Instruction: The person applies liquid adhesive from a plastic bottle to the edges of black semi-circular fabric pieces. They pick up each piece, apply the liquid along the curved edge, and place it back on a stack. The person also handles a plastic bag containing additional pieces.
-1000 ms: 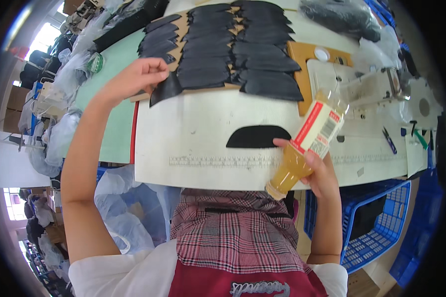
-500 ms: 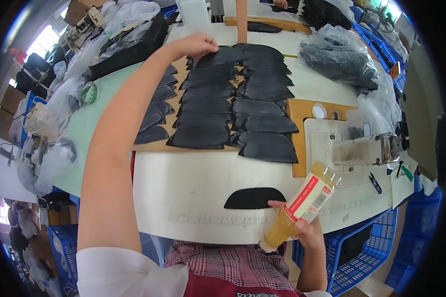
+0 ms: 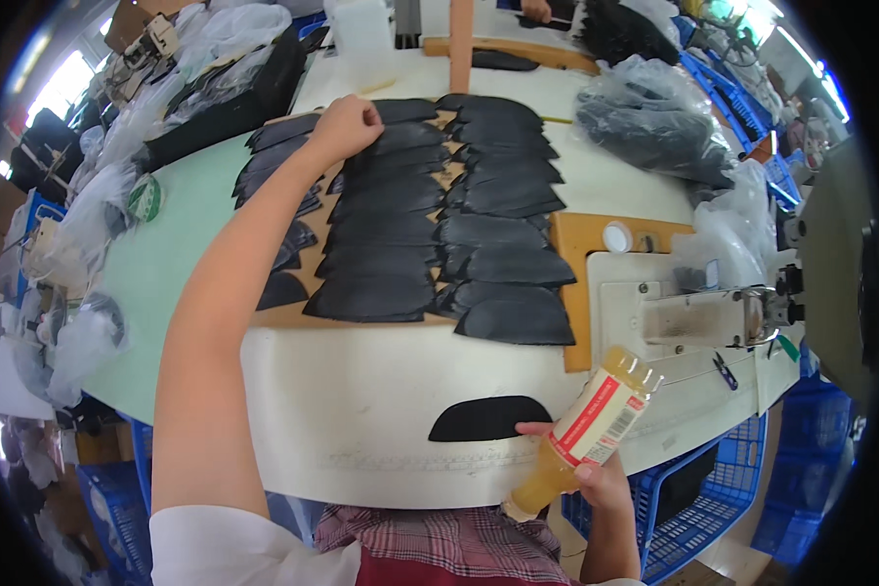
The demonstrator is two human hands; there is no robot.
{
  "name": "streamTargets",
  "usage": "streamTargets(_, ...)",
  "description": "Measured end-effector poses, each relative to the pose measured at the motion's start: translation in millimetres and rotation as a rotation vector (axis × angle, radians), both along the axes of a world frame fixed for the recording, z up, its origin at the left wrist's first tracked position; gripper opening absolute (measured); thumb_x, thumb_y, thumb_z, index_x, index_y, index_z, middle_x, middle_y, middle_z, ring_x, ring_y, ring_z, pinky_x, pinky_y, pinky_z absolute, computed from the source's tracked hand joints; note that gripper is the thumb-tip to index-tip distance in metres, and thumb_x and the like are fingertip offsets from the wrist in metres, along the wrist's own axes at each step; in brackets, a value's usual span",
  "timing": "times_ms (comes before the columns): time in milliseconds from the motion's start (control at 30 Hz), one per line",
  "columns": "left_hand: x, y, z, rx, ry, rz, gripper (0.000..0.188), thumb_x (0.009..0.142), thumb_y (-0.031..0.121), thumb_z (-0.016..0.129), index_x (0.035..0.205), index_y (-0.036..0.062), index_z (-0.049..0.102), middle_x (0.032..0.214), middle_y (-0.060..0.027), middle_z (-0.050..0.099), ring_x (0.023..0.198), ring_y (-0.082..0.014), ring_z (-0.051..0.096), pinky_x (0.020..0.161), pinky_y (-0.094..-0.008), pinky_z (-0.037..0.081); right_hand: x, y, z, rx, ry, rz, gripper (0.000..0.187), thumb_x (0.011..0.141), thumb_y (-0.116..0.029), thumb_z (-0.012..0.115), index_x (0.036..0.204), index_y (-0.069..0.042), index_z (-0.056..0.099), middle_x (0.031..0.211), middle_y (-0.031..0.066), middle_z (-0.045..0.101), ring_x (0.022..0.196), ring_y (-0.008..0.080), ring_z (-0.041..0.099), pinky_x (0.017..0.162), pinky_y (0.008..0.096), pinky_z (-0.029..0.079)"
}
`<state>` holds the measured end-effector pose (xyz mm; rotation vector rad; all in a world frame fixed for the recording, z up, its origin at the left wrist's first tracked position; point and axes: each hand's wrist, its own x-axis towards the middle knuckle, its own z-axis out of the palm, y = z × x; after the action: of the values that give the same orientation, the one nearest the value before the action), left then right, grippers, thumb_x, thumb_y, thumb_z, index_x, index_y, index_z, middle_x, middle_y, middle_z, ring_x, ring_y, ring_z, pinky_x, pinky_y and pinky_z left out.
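My left hand (image 3: 350,127), fingers curled closed, is over the upper left part of the rows of black curved pieces (image 3: 391,200). Whatever its fingertips may pinch is hidden. The pieces lie overlapped in columns on a brown board (image 3: 313,314). In my right hand (image 3: 606,483) is a clear bottle of yellowish liquid (image 3: 586,430), tilted with its narrow end low toward me. A fingertip of that hand pokes out past the bottle at the right end of a single black half-moon piece (image 3: 488,419), which lies on the white table (image 3: 361,391).
At right are a sewing machine (image 3: 703,317), a small white round lid (image 3: 616,236) and snips (image 3: 725,370). Plastic-bagged black pieces (image 3: 654,122) lie behind. A blue basket (image 3: 703,498) stands below the table edge. A roll of green tape (image 3: 145,198) is at left.
My left hand has moved left and slightly down, away from the top piece it touched. That piece now lies flatter in its column. The view has shifted slightly; the bottle stays in my right hand.
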<state>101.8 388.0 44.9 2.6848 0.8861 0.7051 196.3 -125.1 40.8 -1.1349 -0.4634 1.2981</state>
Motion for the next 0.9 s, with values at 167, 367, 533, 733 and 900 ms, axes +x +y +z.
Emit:
streamTargets(167, 1, 5, 4, -0.142, 0.05, 0.044, 0.014, 0.072, 0.015, 0.065, 0.074, 0.0027, 0.071, 0.072, -0.0156, 0.067, 0.072, -0.0277, 0.065, 0.07, -0.0371, 0.051, 1, 3, 3, -0.04, -0.031, 0.013, 0.065, 0.064, -0.036, 0.078, 0.109, 0.003, 0.052, 0.114, 0.0291, 0.057, 0.111, 0.0374, 0.055, 0.088, 0.0406, 0.048)
streamTargets(367, -4, 17, -1, -0.16, -0.031, 0.046, 0.02, 0.081, 0.019, 0.062, 0.084, -0.0004, 0.067, 0.075, -0.0102, 0.065, 0.067, -0.0192, 0.061, 0.066, -0.0339, 0.049, -1, 0, -5, 0.005, -0.035, 0.004, 0.067, 0.064, -0.037, 0.078, 0.11, 0.003, 0.051, 0.114, 0.0297, 0.057, 0.11, 0.0375, 0.056, 0.087, 0.0409, 0.048)
streamTargets(533, -19, 19, 6, -0.141, -0.126, 0.147, 0.022, 0.079, 0.023, 0.066, 0.081, 0.0014, 0.065, 0.076, -0.0117, 0.066, 0.071, -0.0221, 0.063, 0.067, -0.0344, 0.049, 1, 0, -3, 0.022, -0.077, 0.046, 0.066, 0.066, -0.038, 0.076, 0.112, 0.003, 0.051, 0.114, 0.0297, 0.057, 0.11, 0.0375, 0.057, 0.087, 0.0413, 0.049)
streamTargets(733, -44, -100, 29, -0.258, -0.115, -0.007, 0.028, 0.084, 0.029, 0.065, 0.085, 0.0008, 0.062, 0.073, -0.0031, 0.06, 0.07, -0.0134, 0.054, 0.066, -0.0278, 0.043, 1, -6, -13, -0.013, -0.141, -0.004, 0.074, 0.068, -0.054, 0.07, 0.115, 0.001, 0.053, 0.115, 0.0297, 0.057, 0.106, 0.0324, 0.058, 0.088, 0.0391, 0.047)
streamTargets(900, -113, -273, 14, -0.491, 0.001, -0.126, 0.02, 0.085, 0.021, 0.064, 0.087, 0.0008, 0.061, 0.076, 0.0002, 0.057, 0.076, -0.0099, 0.05, 0.071, -0.0246, 0.04, 9, -11, -24, 0.038, -0.156, -0.089, 0.083, 0.076, -0.069, 0.052, 0.12, 0.001, 0.051, 0.107, 0.0218, 0.061, 0.104, 0.0311, 0.058, 0.093, 0.0377, 0.043)
